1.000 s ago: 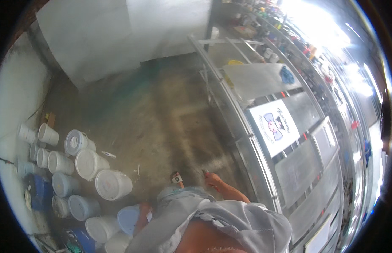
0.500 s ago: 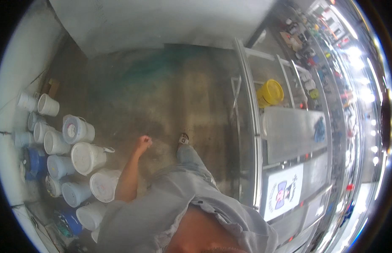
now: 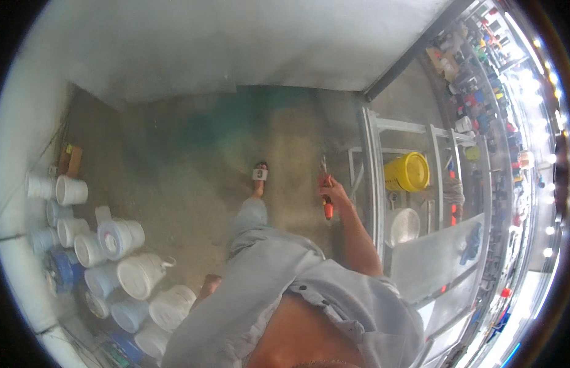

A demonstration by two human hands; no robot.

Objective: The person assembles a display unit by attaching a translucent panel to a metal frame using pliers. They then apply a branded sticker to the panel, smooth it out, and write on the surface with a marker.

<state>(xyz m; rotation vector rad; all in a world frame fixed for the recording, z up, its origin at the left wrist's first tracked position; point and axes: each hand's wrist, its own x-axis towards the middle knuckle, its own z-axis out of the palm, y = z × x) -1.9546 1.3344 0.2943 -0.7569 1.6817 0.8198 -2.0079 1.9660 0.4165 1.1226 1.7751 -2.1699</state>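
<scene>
My right hand [image 3: 337, 193] is closed around a red-and-black-handled hand tool [image 3: 328, 210] with a narrow metal tip, held over the floor to the left of the metal rack. Motion and distance blur the tool, so I cannot tell whether it is pliers or a screwdriver. Low beside my body, my left hand [image 3: 211, 283] shows only in part. My grey shirt covers some of it and its fingers are not clear. Nearest to that hand stands a white lidded bucket [image 3: 172, 308].
Several white and blue buckets [image 3: 140, 276] crowd the left wall. On the right, a metal frame rack [image 3: 372, 165] carries a yellow bucket [image 3: 409, 172], a round pale lid [image 3: 402, 227] and a sheet panel [image 3: 441, 254]. A pale wall [image 3: 236, 49] rises ahead.
My right hand has come into view with the hand tool in it. My left hand has swung back toward my body. I have stepped onward, and the buckets and rack sit lower in view.
</scene>
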